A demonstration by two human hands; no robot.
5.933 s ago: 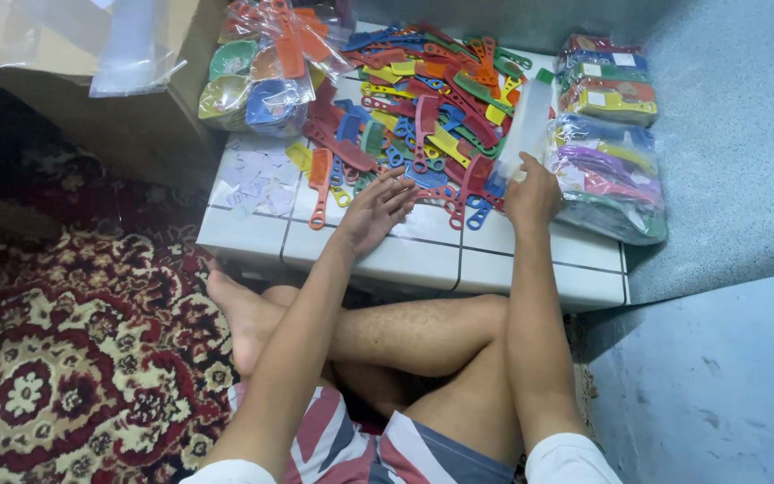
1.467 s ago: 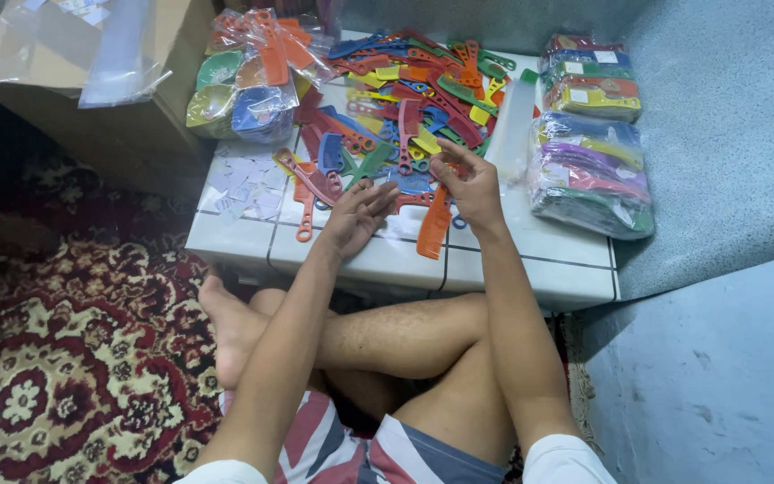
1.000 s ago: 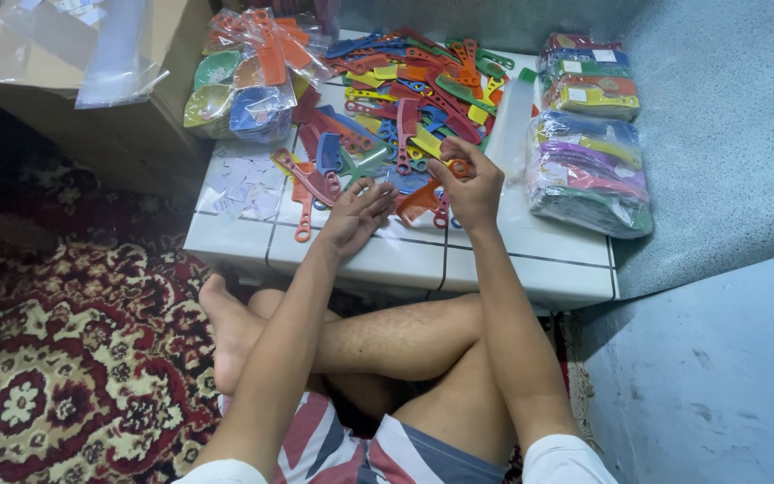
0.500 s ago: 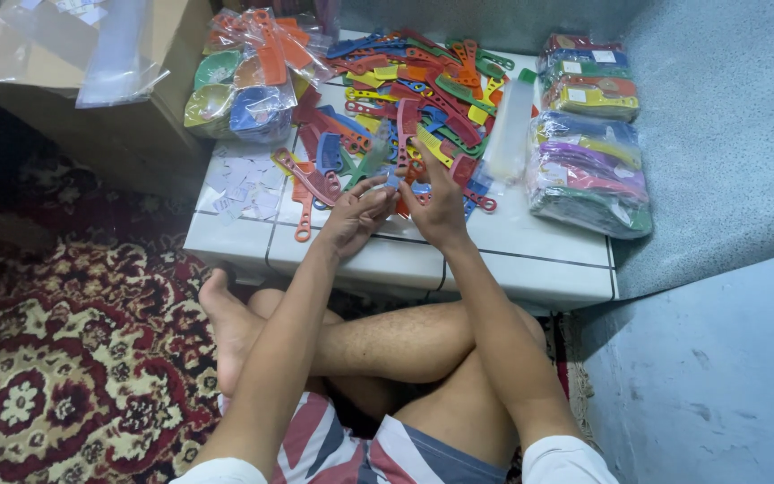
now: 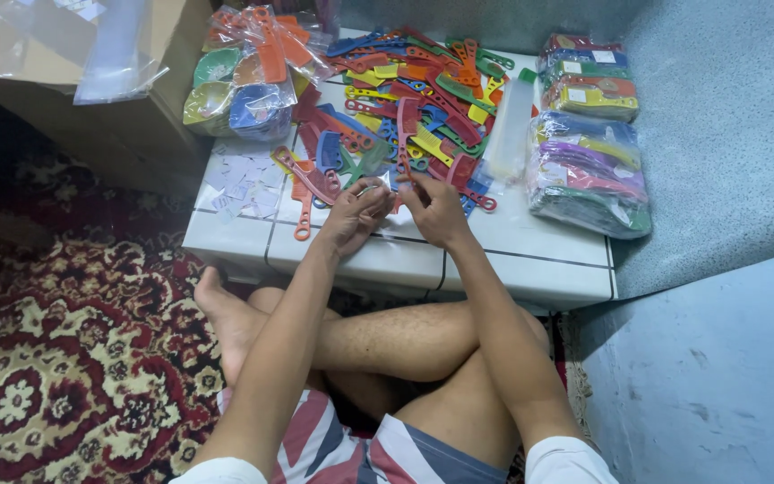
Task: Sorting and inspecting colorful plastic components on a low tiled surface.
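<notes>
I sit cross-legged at a low white tiled platform (image 5: 530, 255). My left hand (image 5: 354, 215) and my right hand (image 5: 438, 208) meet at its front middle. Their fingertips close together on a red plastic comb (image 5: 404, 134) that points away from me. A small clear plastic sleeve (image 5: 374, 184) shows between the fingers of my left hand. Just beyond the hands lies a heap of loose coloured combs (image 5: 423, 90) in red, blue, yellow, green and orange.
Packed bundles of combs (image 5: 589, 175) and a second stack (image 5: 589, 81) sit at the right. A strip of clear sleeves (image 5: 508, 134) lies beside the heap. Small paper labels (image 5: 239, 179), a bag of coloured items (image 5: 244, 81) and a cardboard box (image 5: 91, 108) are left. A patterned rug (image 5: 55, 358) covers the floor.
My right hand has pulled back from the heap with a comb and come to my left hand. The left hand has shifted slightly right, and both now meet on the comb.
</notes>
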